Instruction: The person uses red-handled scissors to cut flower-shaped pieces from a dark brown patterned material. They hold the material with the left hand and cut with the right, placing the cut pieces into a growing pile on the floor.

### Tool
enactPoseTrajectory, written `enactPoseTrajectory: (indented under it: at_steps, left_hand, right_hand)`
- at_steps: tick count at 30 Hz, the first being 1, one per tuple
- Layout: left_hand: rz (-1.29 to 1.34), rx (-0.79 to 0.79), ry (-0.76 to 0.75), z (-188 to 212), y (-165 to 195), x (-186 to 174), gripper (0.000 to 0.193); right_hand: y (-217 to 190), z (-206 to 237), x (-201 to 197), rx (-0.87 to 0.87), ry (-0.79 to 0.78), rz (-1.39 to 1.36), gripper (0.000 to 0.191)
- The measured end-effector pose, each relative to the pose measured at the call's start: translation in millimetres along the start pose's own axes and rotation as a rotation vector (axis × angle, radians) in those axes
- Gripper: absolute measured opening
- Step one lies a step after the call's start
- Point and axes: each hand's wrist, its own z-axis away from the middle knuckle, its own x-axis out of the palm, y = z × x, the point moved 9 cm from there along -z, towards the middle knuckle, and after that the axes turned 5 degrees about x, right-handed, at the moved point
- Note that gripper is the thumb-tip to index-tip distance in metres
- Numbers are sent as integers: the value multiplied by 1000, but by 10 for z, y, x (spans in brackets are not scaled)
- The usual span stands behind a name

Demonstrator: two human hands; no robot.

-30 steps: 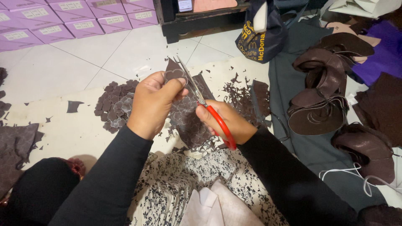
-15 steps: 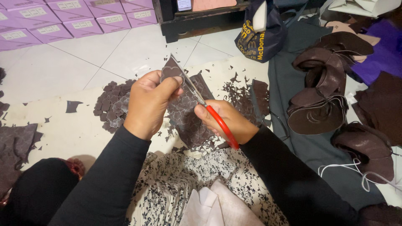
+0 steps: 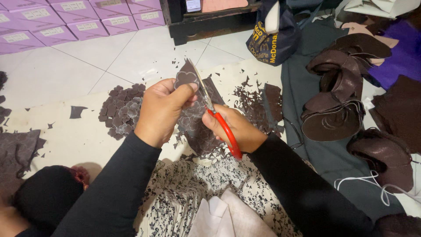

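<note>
Fingers (image 3: 186,90) of the left hand (image 3: 160,112) pinch a flower-shaped brown piece (image 3: 186,79) at frame centre.
Right hand (image 3: 239,129), curled through red-handled scissors (image 3: 215,115), seems mid-cut, trimming the shape from the brown fabric (image 3: 197,131); turning the piece appears next.

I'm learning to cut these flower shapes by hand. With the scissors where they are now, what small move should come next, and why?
Probably a slight turn of the brown piece by the left hand, then another short snip. The red-handled scissors in the right hand have their blades right at the edge of the marked flower outline, which curves in lobes, so turning the material should let the blades follow it.
</note>
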Motion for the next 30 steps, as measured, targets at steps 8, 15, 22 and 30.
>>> enactPoseTrajectory:
  at_steps: [8,15,22,30]
  left_hand:
    - [20,25,21,-6,34,12,11]
    - [-11,13,25,10,53,9,11]
    - [39,26,20,9,50,31,11]
    - [84,-6,56,20,47,7,10]
  right_hand:
    - [90,2,-19,71,16,-138,52]
    - [85,-4,15,53,-21,-185,55]
    - [105,-22,21,31,-23,-92,57]
    - [54,17,29,46,-11,-185,53]
